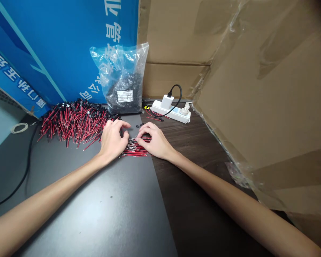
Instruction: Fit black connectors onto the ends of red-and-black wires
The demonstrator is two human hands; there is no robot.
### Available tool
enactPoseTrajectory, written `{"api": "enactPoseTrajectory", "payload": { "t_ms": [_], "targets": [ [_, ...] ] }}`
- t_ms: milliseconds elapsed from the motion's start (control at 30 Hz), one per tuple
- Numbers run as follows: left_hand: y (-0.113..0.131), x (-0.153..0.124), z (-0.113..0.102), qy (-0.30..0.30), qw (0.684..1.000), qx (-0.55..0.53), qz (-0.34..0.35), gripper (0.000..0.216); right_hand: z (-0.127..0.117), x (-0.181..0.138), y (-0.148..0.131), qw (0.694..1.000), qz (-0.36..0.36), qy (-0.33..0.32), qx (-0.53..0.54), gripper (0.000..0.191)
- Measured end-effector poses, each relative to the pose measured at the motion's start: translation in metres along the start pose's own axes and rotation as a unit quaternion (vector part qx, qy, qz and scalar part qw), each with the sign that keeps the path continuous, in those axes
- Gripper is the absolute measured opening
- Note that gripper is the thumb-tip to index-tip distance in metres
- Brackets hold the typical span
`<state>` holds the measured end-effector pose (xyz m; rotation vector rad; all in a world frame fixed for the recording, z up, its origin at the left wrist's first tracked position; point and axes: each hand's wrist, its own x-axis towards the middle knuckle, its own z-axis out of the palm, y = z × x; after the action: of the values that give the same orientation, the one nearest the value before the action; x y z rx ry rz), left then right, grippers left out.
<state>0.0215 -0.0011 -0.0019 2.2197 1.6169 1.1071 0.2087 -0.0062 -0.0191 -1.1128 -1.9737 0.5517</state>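
Observation:
My left hand (112, 138) and my right hand (154, 140) rest side by side on the table, fingers curled over a small bundle of red and black wires (136, 150). Their fingertips pinch at the bundle's metal ends, between the two hands. A large heap of the same red and black wires with black connectors (72, 121) lies just left of my left hand. A few loose black connectors (139, 125) sit just beyond my fingers.
A clear plastic bag of black parts (122, 80) leans on a blue box (56, 46). A white power strip with a charger (171, 109) lies behind. Cardboard walls (270, 89) close the right side. A black cable (21, 175) runs at left.

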Motion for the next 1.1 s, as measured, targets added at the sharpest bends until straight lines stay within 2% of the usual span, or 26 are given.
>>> {"api": "enactPoseTrajectory", "payload": {
  "t_ms": [167, 333, 500, 667, 800, 900, 967, 1100],
  "targets": [
    [-0.006, 0.003, 0.001, 0.019, 0.999, -0.012, -0.043, 0.012, -0.001, 0.000, -0.002, 1.000, 0.004, -0.010, 0.010, 0.008],
    [-0.009, 0.003, 0.002, 0.029, 0.998, -0.020, -0.043, 0.019, -0.002, 0.001, -0.003, 1.000, 0.008, -0.011, 0.016, 0.008],
    [-0.008, 0.004, 0.002, 0.051, 0.996, -0.046, -0.054, 0.007, 0.000, 0.001, -0.002, 1.000, 0.009, -0.011, 0.020, 0.008],
    [0.000, 0.003, -0.003, 0.074, 0.992, -0.081, -0.054, 0.009, 0.000, 0.001, -0.002, 1.000, 0.013, -0.011, 0.017, 0.008],
    [0.010, -0.002, -0.005, 0.033, 0.999, -0.024, -0.020, 0.028, -0.001, 0.001, -0.003, 0.999, 0.018, -0.016, 0.021, 0.007],
    [0.015, -0.006, -0.004, -0.014, 0.997, 0.052, 0.049, 0.053, -0.001, 0.001, -0.003, 0.999, 0.015, -0.017, 0.024, 0.007],
    [0.017, -0.008, -0.004, -0.021, 0.993, 0.078, 0.084, 0.062, -0.001, 0.001, -0.003, 0.999, 0.015, -0.014, 0.025, 0.008],
    [0.016, -0.009, -0.003, 0.008, 0.994, 0.084, 0.063, 0.046, -0.001, 0.001, -0.004, 0.999, 0.018, -0.016, 0.026, 0.008]
  ]
}}
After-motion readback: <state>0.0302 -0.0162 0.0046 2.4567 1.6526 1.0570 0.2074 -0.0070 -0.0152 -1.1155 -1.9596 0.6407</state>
